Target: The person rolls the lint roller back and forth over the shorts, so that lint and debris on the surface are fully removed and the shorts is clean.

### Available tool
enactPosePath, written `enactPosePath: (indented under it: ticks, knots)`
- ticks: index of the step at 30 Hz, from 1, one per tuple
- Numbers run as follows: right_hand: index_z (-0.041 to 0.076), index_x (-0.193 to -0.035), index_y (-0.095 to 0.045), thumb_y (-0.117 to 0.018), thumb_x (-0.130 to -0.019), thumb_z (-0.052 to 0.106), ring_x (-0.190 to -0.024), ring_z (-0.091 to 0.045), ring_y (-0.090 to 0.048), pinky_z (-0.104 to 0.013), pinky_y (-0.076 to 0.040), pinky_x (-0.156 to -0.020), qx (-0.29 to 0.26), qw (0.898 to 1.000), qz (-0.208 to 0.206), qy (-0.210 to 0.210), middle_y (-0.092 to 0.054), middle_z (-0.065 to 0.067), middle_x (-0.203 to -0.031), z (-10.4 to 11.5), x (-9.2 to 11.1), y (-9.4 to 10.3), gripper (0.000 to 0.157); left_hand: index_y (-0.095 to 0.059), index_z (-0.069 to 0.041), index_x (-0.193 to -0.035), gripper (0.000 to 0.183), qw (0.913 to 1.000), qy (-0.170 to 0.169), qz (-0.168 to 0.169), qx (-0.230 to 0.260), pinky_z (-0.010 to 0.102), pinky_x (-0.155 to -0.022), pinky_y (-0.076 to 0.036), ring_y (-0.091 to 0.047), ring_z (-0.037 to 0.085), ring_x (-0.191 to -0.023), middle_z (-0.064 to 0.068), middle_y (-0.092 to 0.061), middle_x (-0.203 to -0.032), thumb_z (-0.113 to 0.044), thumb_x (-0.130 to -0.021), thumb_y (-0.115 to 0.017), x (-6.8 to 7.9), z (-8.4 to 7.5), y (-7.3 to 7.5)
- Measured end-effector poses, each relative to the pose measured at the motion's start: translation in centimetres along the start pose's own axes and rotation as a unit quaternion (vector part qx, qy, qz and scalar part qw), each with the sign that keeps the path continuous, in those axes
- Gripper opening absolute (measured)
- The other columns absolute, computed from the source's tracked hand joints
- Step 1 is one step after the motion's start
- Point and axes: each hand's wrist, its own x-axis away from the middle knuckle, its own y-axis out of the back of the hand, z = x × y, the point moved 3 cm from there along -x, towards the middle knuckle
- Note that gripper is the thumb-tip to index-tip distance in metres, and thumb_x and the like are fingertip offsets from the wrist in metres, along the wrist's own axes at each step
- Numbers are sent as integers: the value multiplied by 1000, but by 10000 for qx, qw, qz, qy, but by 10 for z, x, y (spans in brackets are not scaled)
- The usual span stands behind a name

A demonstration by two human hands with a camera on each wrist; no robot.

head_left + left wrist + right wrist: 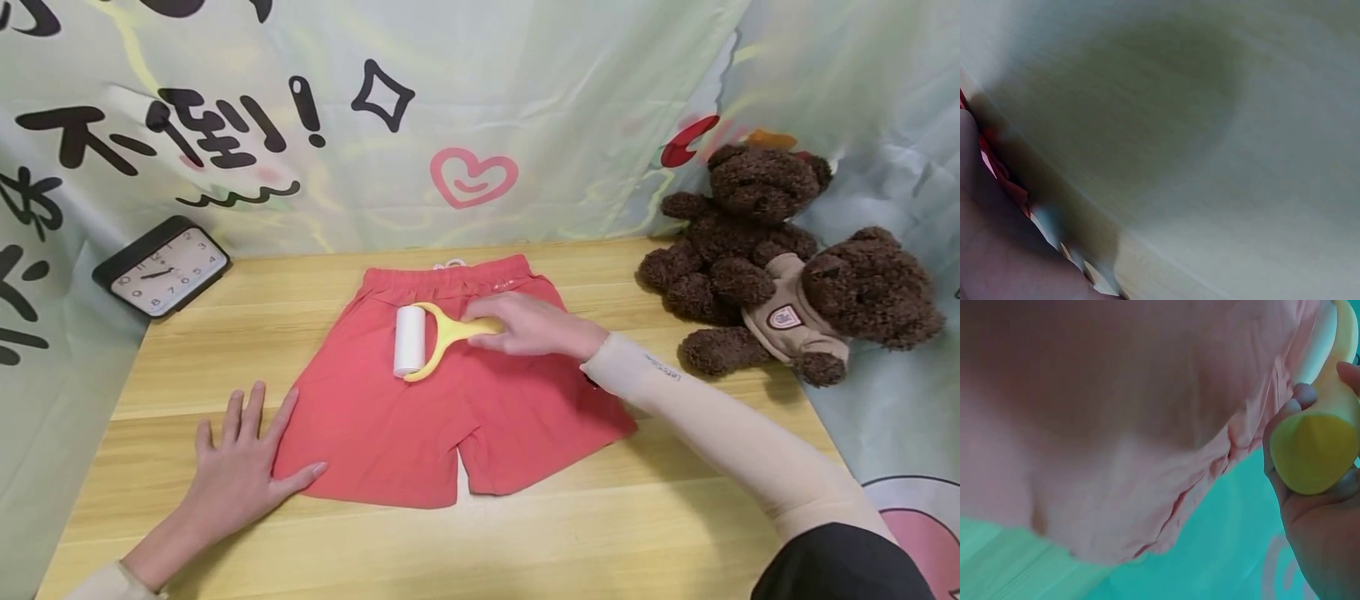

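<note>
In the head view, grips a lint roller near the centre of the frame, right hand with fingers curled round the yellow handle. Has the white roll on the red shorts, just below the waistband. Shows the shorts spread flat across the middle of the wooden surface. At lower left, rests the left hand with straight, spread fingers, thumb on the shorts' hem corner, the others along the edge. Includes a clock at upper left and, at upper right, an upright teddy bear touching a tilted bear in a shirt.

In the left wrist view, catches only part of the left hand at lower left, beside a sliver of red cloth; cannot tell the fingers here.

In the right wrist view, shows the handle's round end at right, clasped by the right hand, with the shorts filling the upper left.
</note>
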Motion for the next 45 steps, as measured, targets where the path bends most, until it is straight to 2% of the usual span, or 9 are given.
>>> enactPosePath:
  ticks: [14, 25, 33, 40, 45]
  knots:
    - [12, -135, -76, -81, -101, 21, -120, -20, -68, -47, -54, -104, 207, 9995, 187, 166, -74, 2, -130, -21, 32, 26, 36, -28, -19, -174, 120, 9999, -87, -145, -18, 88, -105, -14, -19, 60, -152, 35, -24, -169, -79, -83, -77, 2, 0, 1]
    - [14, -128, -78, -81, -101, 20, -110, -18, -69, -48, -55, -98, 200, 9996, 197, 47, -75, 4, -121, -38, 55, 40, 28, -29, -18, -174, 119, 10000, -39, -59, -1, 89, -105, -14, -19, 60, -152, 34, -23, -170, -79, -83, -77, 2, -1, 2]
    - [11, -133, -77, -81, -102, 20, -120, -22, -69, -50, -55, -102, 101, 9998, 189, -57, -74, 0, -129, -47, 73, 50, 32, -28, -18, -174, 119, 9999, -71, -68, -29, 88, -105, -14, -19, 60, -152, 35, -23, -170, -79, -84, -76, 0, 0, 2]
    - [17, -128, -78, -78, -104, 18, -106, -15, -69, -47, -56, -92, -195, 9991, 290, -248, -75, 6, -120, -61, 91, 62, 23, -28, -19, -174, 120, 9999, -89, -89, -37, 89, -105, -15, -20, 60, -152, 35, -23, -170, -79, -82, -77, -1, 0, 3]
    - [19, -126, -78, -78, -105, 18, -103, -12, -69, -46, -56, -91, -221, 9982, 404, -386, -75, 7, -115, -68, 103, 71, 21, -27, -18, -174, 121, 10000, -62, -51, -14, 89, -105, -14, -19, 61, -152, 35, -23, -170, -79, -83, -77, 0, -1, 3]
